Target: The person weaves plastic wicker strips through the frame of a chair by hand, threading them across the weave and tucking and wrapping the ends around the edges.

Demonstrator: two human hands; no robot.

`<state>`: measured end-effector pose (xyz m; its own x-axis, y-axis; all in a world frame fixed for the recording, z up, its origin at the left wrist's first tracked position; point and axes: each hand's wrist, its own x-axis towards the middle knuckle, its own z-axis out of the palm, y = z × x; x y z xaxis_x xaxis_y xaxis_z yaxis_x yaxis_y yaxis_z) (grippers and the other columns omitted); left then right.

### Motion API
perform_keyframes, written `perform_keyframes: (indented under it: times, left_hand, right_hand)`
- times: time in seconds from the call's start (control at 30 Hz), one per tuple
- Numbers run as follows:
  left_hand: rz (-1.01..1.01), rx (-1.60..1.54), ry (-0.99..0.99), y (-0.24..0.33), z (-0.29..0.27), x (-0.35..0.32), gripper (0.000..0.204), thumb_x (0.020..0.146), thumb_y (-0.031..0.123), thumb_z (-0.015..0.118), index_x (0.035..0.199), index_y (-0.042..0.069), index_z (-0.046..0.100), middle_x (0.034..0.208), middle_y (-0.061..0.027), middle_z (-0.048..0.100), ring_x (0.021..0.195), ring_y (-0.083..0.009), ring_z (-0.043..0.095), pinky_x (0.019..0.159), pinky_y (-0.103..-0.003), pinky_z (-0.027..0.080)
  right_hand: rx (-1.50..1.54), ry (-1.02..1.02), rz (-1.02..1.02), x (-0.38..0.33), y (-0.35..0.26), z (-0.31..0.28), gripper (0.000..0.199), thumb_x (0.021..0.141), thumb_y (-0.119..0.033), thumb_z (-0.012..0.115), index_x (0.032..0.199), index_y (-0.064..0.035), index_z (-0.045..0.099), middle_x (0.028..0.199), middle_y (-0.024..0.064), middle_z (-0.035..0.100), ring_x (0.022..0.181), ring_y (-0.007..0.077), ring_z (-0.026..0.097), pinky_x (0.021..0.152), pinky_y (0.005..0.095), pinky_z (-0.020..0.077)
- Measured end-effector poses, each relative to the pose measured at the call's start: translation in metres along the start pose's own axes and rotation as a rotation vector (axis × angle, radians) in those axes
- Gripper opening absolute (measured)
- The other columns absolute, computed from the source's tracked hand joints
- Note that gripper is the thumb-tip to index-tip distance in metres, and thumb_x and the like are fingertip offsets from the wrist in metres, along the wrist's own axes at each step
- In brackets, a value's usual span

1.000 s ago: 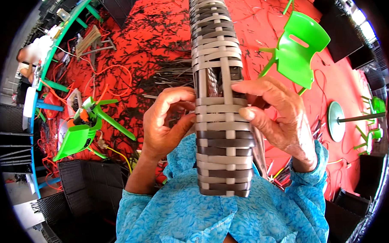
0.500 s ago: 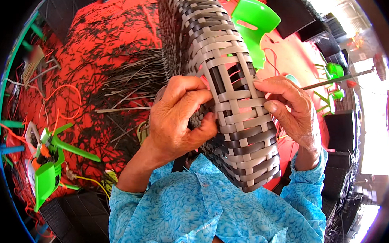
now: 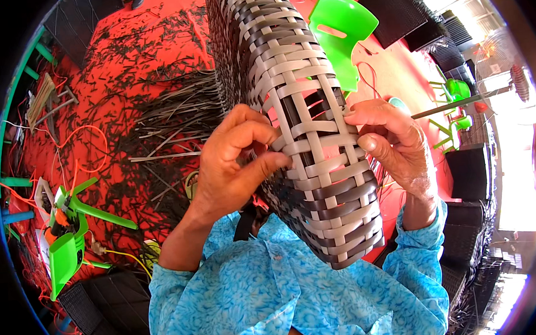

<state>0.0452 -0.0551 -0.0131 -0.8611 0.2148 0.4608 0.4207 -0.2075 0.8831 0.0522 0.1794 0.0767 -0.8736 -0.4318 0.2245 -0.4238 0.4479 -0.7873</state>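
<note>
Two hands, left hand [image 3: 235, 160] and right hand [image 3: 391, 142], were clamped on a grey-and-black woven frame [image 3: 314, 130], fingers closed on its strips, with cut strips [image 3: 172, 117] scattered beyond the left fingers and a green plastic chair [image 3: 340, 32] above the right.

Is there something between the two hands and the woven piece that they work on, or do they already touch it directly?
Nothing visible stands between them. The left hand presses directly on the left edge of the woven panel, and the right hand touches its right edge with the fingertips. Both hands are bare, and no tool shows in either one.
</note>
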Motion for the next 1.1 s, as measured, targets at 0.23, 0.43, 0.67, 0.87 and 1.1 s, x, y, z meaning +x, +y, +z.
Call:
perform_keyframes:
  times: [0.23, 0.43, 0.67, 0.87, 1.1]
  left_hand:
    - [0.029, -0.262, -0.043, 0.016, -0.003, 0.003, 0.021, 0.073, 0.002, 0.076, 0.088, -0.001, 0.061, 0.094, -0.0058, 0.049, 0.082, -0.0119, 0.050, 0.073, -0.024, 0.041]
    - [0.135, -0.092, -0.109, -0.009, -0.006, -0.013, 0.031, 0.075, 0.016, 0.078, 0.099, 0.001, 0.066, 0.101, -0.0076, 0.051, 0.095, -0.0167, 0.052, 0.079, -0.027, 0.043]
    - [0.050, 0.070, 0.003, 0.017, 0.004, 0.003, 0.014, 0.076, 0.008, 0.074, 0.085, 0.000, 0.067, 0.085, -0.0054, 0.056, 0.079, -0.0151, 0.054, 0.069, -0.026, 0.043]
    - [0.153, 0.446, -0.234, 0.061, -0.017, 0.023, 0.026, 0.079, 0.015, 0.072, 0.076, -0.003, 0.054, 0.071, -0.0085, 0.047, 0.062, -0.0198, 0.047, 0.055, -0.031, 0.038]
    - [0.328, 0.733, 0.239, 0.072, -0.022, 0.026, 0.067, 0.066, 0.053, 0.078, 0.103, 0.001, 0.059, 0.098, -0.0076, 0.058, 0.087, -0.0179, 0.054, 0.074, -0.029, 0.040]
  right_hand:
    - [-0.058, -0.060, 0.003, 0.001, 0.003, -0.003, 0.024, 0.091, -0.012, 0.062, 0.114, -0.0055, 0.063, 0.098, 0.0061, 0.064, 0.088, 0.0131, 0.062, 0.076, 0.0277, 0.0493]
    - [-0.030, 0.011, -0.027, -0.001, 0.007, -0.005, 0.023, 0.089, -0.013, 0.064, 0.111, -0.0051, 0.065, 0.097, 0.0065, 0.064, 0.086, 0.0116, 0.061, 0.073, 0.0243, 0.0503]
    - [-0.176, 0.022, -0.094, 0.002, 0.005, -0.007, 0.025, 0.085, -0.017, 0.068, 0.106, -0.0024, 0.067, 0.093, 0.0089, 0.062, 0.083, 0.0156, 0.060, 0.069, 0.0263, 0.0482]
    - [-0.348, -0.032, -0.317, 0.009, -0.003, -0.008, 0.027, 0.080, -0.012, 0.070, 0.105, -0.0024, 0.068, 0.094, 0.0106, 0.066, 0.072, 0.0193, 0.064, 0.060, 0.0282, 0.0519]
    - [-0.676, -0.067, -0.370, 0.019, -0.017, -0.015, 0.023, 0.068, 0.002, 0.068, 0.089, -0.0049, 0.063, 0.082, 0.0079, 0.064, 0.063, 0.0209, 0.063, 0.051, 0.0301, 0.0492]
